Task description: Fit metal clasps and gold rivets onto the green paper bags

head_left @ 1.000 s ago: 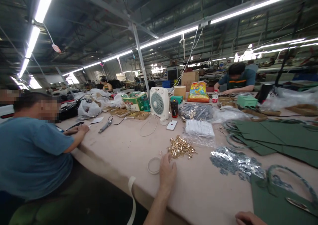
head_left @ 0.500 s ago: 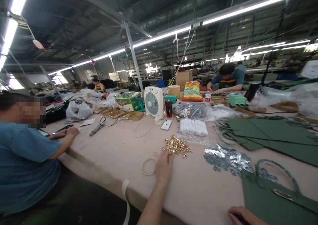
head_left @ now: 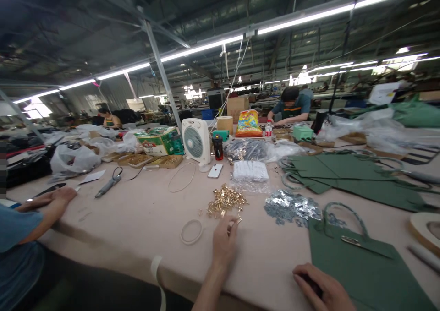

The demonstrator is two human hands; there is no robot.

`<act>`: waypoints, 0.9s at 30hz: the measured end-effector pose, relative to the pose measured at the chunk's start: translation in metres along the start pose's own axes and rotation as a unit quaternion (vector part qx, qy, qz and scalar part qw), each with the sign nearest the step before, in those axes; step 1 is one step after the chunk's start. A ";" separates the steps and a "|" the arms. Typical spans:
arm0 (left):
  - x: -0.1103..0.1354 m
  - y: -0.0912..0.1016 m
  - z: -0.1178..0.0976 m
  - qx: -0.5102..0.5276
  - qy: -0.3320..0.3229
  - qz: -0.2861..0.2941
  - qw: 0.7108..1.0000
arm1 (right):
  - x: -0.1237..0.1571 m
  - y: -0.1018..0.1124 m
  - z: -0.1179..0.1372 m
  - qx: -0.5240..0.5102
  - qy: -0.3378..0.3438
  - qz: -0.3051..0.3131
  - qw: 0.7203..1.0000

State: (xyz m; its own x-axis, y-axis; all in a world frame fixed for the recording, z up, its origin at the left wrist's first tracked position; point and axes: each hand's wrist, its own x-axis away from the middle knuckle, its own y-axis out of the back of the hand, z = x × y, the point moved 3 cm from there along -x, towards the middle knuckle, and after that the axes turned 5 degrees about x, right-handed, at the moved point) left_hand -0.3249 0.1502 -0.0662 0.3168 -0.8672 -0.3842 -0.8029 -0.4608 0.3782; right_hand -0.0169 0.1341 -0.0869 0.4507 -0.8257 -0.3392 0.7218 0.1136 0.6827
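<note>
My left hand (head_left: 225,240) is closed at the fingertips on a small gold metal fitting (head_left: 239,219), just in front of a loose pile of similar gold fittings (head_left: 225,200). My right hand (head_left: 321,286) rests at the near side, fingers loosely bent with a gap to the thumb, and nothing shows in it. It lies by the left edge of a green bag panel (head_left: 371,260) with a curved handle (head_left: 347,210) and an oval metal piece (head_left: 350,241). Beyond the panel is a heap of flat silver plates (head_left: 292,208).
A cream ring (head_left: 191,232) lies left of my left hand. Behind the fittings are a phone (head_left: 215,171), a white fan (head_left: 196,140), a dark cup (head_left: 217,147) and a white packet (head_left: 250,170). More green panels (head_left: 343,173) lie right. A co-worker's hands (head_left: 58,199) are left.
My view has swung to the right. My left hand has drawn back from the gold pile with one fitting in its fingers. More of my right hand now shows beside the green panel.
</note>
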 end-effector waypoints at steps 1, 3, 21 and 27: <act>0.006 -0.008 -0.005 0.014 0.008 0.019 1.000 | 0.001 0.001 0.001 -0.003 -0.005 -0.004 1.000; 0.019 -0.024 -0.016 0.047 0.026 0.058 0.997 | 0.003 0.004 0.005 -0.011 -0.018 -0.022 1.000; 0.069 -0.116 -0.080 0.208 0.008 0.230 0.951 | 0.007 0.023 0.009 -0.092 -0.052 -0.156 0.982; 0.069 -0.119 -0.082 0.222 -0.028 0.218 0.950 | 0.006 0.022 -0.014 -0.314 -0.199 -0.103 0.923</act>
State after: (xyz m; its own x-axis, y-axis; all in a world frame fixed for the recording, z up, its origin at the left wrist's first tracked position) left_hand -0.1661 0.1299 -0.0683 -0.1121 -0.9401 -0.3221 -0.9894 0.0753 0.1244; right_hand 0.0090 0.1390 -0.0831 0.1309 -0.9888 -0.0711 0.9890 0.1253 0.0788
